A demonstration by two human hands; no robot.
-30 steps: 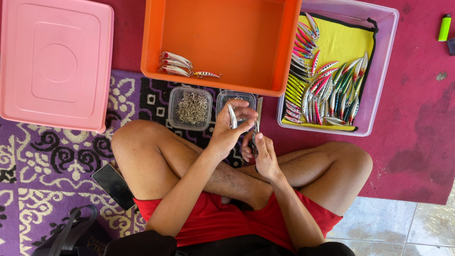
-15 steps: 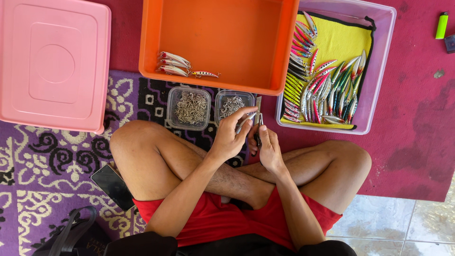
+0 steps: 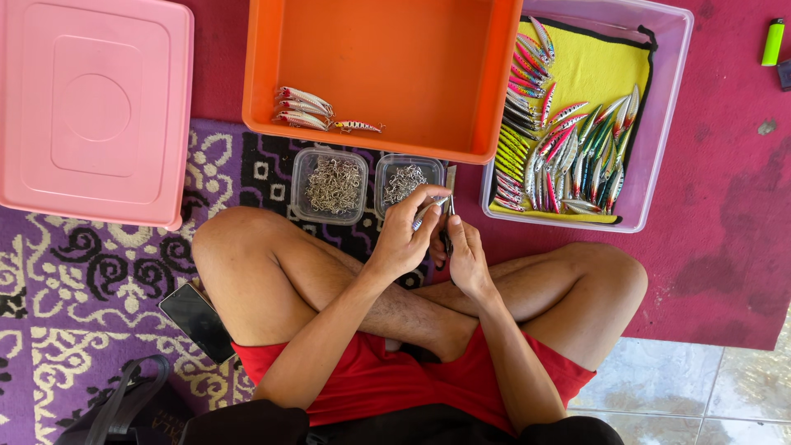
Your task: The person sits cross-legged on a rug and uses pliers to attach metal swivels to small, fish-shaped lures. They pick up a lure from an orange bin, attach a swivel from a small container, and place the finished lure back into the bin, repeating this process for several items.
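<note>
1. Silver and slim, a small fishing lure (image 3: 430, 211) sits pinched in the fingertips of our left hand (image 3: 404, 239), held just above our crossed legs.
2. Our right hand (image 3: 464, 251) is closed around a dark, thin tool (image 3: 447, 235), seemingly small pliers, its tip meeting the lure; we cannot tell which part it grips.
3. A second ago the left hand was lifted higher, over the small tubs; since then both hands have come together and lowered slightly, so the lure and tool now meet between them.
4. Just beyond the left hand's fingertips stand two clear tubs, the left tub (image 3: 332, 185) and the right tub (image 3: 407, 180), both filled with small metal hooks or rings.
5. Further out from the hands lies an orange bin (image 3: 387, 49), holding a few striped lures (image 3: 306, 109) near its left corner.
6. Beyond and to the side of the right hand is a clear bin (image 3: 659, 124) lined with yellow cloth (image 3: 597, 70), crowded with many coloured lures (image 3: 568, 148).
7. Well off from the left hand rests a pink lid (image 3: 95, 107), and a dark phone (image 3: 196, 320) lies on the patterned purple rug (image 3: 49, 272) beside our knee.
8. A green lighter (image 3: 773, 41) lies far beyond the right hand on the red mat (image 3: 725, 214).
</note>
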